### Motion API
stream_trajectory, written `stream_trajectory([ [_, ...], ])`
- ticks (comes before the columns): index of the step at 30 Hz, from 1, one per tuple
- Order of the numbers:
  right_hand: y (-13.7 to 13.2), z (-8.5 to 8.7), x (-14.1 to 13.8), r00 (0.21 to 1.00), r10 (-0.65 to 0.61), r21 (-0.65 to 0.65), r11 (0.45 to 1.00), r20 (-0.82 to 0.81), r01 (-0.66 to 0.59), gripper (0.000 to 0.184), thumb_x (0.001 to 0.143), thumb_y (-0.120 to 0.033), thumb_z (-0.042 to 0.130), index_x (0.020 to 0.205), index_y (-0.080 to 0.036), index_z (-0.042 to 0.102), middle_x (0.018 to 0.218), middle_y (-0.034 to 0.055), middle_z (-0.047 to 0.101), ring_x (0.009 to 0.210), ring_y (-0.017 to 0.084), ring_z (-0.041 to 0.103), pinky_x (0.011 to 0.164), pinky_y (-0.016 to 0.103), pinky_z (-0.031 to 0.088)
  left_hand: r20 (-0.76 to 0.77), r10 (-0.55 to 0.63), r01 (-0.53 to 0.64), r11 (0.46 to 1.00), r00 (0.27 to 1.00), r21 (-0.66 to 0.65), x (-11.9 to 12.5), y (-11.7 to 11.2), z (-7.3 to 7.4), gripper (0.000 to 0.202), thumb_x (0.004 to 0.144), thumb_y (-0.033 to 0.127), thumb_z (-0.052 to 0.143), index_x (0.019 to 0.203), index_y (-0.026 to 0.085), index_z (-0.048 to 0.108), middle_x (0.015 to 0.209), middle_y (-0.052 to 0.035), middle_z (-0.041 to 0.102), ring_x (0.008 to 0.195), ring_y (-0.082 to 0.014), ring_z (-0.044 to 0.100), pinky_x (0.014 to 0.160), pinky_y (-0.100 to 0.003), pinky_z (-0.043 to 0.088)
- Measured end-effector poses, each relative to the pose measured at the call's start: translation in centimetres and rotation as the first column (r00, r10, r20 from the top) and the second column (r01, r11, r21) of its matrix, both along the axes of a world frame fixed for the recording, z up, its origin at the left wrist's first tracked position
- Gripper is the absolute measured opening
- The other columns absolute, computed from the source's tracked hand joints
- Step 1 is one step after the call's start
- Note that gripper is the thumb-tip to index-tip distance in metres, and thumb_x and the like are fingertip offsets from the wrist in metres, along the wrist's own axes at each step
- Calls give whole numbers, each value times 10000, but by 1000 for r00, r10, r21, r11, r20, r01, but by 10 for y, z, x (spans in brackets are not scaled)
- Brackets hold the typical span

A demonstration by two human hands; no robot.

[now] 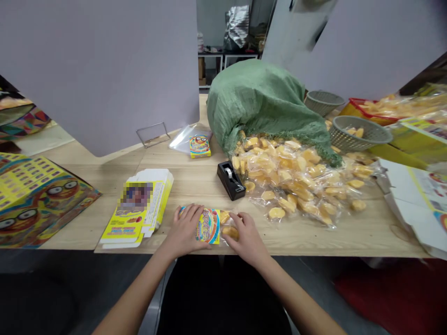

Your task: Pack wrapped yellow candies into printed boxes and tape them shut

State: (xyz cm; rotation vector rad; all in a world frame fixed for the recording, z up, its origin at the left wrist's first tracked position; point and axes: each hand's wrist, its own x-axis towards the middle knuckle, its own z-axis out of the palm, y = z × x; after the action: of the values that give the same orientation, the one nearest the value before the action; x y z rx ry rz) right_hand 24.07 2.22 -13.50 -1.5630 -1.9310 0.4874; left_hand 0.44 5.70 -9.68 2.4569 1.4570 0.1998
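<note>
Display carton: a large yellow-and-blue printed cardboard carton point(52, 200), well left of the left hand, glossy and angular.
Flat stack: flattened yellow-and-white cardboard cartons point(139, 204), beside the left hand, smooth with tabbed edges; they look unfilled, so that part seems undone.
Left hand: the left hand point(187, 229) arches over the box at work, clamped on it, fingers spread.
Upright-faced box: a small yellow-and-blue cardboard box point(199, 146), beyond the left hand; it looks closed, probably one already made up.
Box at work: a shallow, brightly printed yellow-and-blue cardboard box point(210, 227), under the left hand on the pale wood-grain counter point(293, 239); apparently midway.
Packet: a crinkly clear plastic packet of yellow rounded pieces point(230, 232), between the hands at the box's right end; whether any is inside, I cannot tell.
Tape: a black plastic tape dispenser point(231, 180), beyond the right hand, wedge-shaped.
Right hand: the right hand point(247, 238) has thumb and fingers clamped on the packet.
Sack: a coarse green woven sack point(258, 97), beyond the right hand, frayed at its mouth.
Heap: shiny plastic-wrapped yellow pieces point(289, 172), beyond and right of the right hand; plenty seems left.
</note>
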Motion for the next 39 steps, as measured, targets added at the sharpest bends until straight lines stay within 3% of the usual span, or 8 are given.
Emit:
stream_trajectory([
  [5,4,-7,-5,951,-35,-266,963,-306,-50,337,757,-183,598,1091,-187,638,951,66,554,700,161,601,710,347,559,9,18,-18,1000,1000,-2,2,-1,2,1008,599,617,736,1411,162,348,1449,-167,416,1361,-332,327,1137,-552,103],
  [10,23,-4,-23,882,-178,-379,925,-437,-1,291,706,-212,644,990,-165,687,949,80,629,773,196,637,772,397,556,37,36,-37,999,999,19,2,-1,1,985,590,601,742,1396,171,377,1417,-162,446,1335,-345,359,1129,-565,135],
  [19,30,34,-12,475,-468,-659,630,-745,-412,328,733,-337,710,1012,-172,666,1001,89,713,908,188,688,896,383,525,70,32,-34,999,997,33,0,1,-7,985,588,585,748,1403,184,365,1425,-163,439,1338,-357,356,1127,-577,124],
  [23,40,25,-38,454,-436,-630,558,-777,-540,309,742,-392,684,939,-156,653,862,70,718,796,178,688,793,338,542,66,40,-42,999,997,30,1,1,-7,993,581,585,750,1407,191,366,1427,-171,441,1332,-368,362,1123,-580,121],
  [27,54,19,-22,798,-229,-563,811,-558,-161,273,763,-437,635,780,-165,654,735,60,679,702,205,656,693,348,542,25,86,-86,996,996,0,3,1,-2,1008,585,577,752,1427,200,347,1411,-176,456,1313,-373,380,1105,-596,146],
  [29,68,17,-5,862,-290,-393,912,-416,117,285,759,-446,634,832,-171,646,808,81,669,772,232,640,727,371,529,9,101,-101,995,995,-14,5,3,1,1056,559,582,765,1442,203,327,1377,-178,482,1282,-377,408,1090,-608,169],
  [33,101,6,5,857,-454,7,883,-243,470,644,717,-465,673,1243,-134,504,1122,169,620,976,302,598,846,459,493,-8,99,-99,995,995,-22,11,8,4,1031,499,622,780,1375,211,421,1350,-181,493,1265,-386,423,1098,-614,155],
  [39,80,0,15,931,-358,114,925,-71,364,619,801,-388,586,1331,-110,427,1187,199,595,1079,335,572,925,520,456,30,109,-108,994,994,-36,10,11,5,955,535,643,761,1315,189,446,1304,-185,527,1205,-377,480,1043,-562,282],
])
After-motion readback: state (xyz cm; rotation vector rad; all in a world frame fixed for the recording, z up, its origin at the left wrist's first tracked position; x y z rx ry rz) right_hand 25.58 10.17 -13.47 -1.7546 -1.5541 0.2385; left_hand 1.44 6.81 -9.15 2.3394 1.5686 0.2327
